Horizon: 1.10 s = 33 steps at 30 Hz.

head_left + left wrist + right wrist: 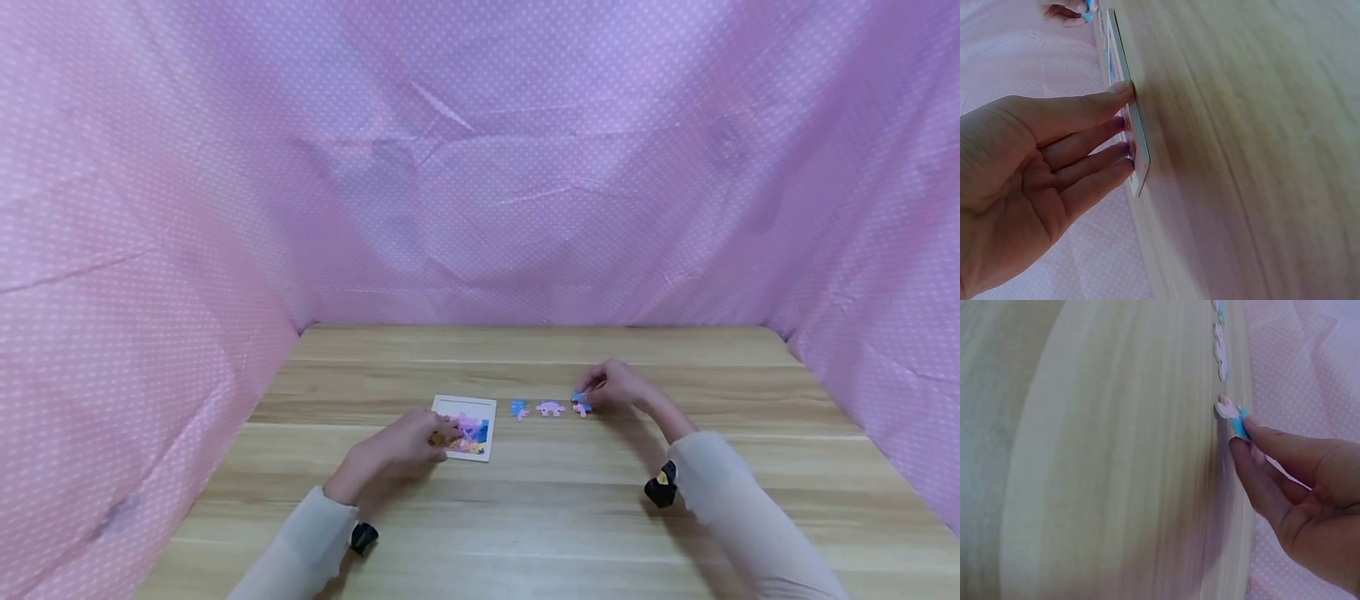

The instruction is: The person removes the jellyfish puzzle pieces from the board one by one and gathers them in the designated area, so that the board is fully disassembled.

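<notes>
A jigsaw puzzle board [465,400] with a pale frame lies flat on the table, its lower part filled with pink, blue and yellow picture pieces. My left hand [408,437] rests on the board's left side; in the left wrist view its nearly straight fingertips touch the picture and the thumb [1085,109] lies at the near edge. To the right, my right hand [618,387] pinches a blue and pink puzzle piece [1235,419] between thumb and forefinger. That piece is tilted, with one side lifted in the right wrist view.
Between the board and my right hand, a pink puzzle piece [552,408] and a blue and pink puzzle piece [518,407] lie in a row on the wooden table [540,517]. Pink dotted cloth [525,208] hangs behind the table and along both sides.
</notes>
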Motion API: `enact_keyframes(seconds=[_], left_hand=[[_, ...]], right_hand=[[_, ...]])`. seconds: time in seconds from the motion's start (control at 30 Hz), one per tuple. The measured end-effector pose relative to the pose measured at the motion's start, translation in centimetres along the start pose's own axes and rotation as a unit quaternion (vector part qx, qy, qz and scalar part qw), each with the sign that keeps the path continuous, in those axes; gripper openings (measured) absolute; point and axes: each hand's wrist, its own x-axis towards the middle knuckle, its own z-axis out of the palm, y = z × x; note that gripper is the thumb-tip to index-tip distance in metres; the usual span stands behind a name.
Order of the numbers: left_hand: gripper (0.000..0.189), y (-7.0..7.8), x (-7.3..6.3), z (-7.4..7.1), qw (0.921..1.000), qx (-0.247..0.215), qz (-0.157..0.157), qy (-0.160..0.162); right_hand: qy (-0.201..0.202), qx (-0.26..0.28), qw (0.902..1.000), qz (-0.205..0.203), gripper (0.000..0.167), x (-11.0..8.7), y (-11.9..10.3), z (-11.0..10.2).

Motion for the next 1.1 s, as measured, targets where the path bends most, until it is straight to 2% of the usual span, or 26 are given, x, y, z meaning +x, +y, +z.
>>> enact_keyframes(seconds=[0.33, 0.57, 0.67, 0.93, 1.1], left_hand=[[0.03, 0.0, 0.4, 0.1, 0.9998, 0.013, -0.012, -0.001], [0.031, 0.1, 0.1, 0.2, 0.9997, -0.001, -0.025, -0.005], [0.03, 0.2, -0.1, 0.1, 0.9994, -0.01, -0.031, -0.005], [0.029, 0.1, 0.1, -0.1, 0.9995, -0.001, -0.031, -0.005], [0.033, -0.2, 0.2, -0.1, 0.9993, 0.006, -0.035, -0.007]], right_hand=[[0.007, -0.026, 0.9996, -0.009, 0.012, 0.2, 0.2, 0.5], [0.014, -0.051, 0.9986, 0.001, 0.009, 0.3, -0.3, 0.9], [0.013, -0.06, 0.9981, -0.008, 0.008, 0.1, -0.5, 1.2], [0.035, -0.051, 0.998, -0.015, 0.006, 0.1, -0.4, 1.4], [0.028, -0.049, 0.9984, -0.006, 0.007, 0.1, -0.3, 1.5]])
